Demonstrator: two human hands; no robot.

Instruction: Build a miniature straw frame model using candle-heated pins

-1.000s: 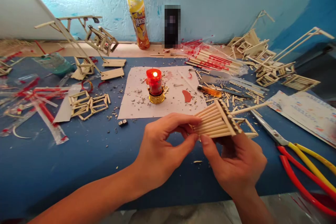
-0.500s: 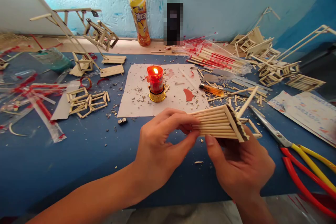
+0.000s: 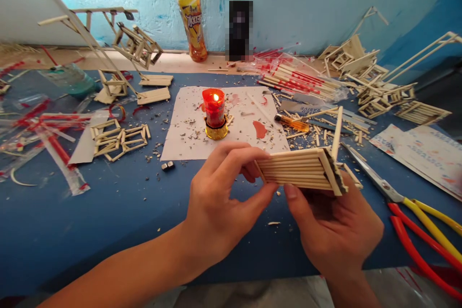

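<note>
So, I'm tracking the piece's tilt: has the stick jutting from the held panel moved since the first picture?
Yes: the stick has swung, its free end going up and left relative to the scissors.

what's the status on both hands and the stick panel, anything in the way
Left fingers and right fingers on pale wooden-stick panel. Panel held above blue tabletop. Lit red candle beyond, not touching.

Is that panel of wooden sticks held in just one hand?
No, the left hand pinches one end of the panel while the right hand holds it from beneath.
</note>
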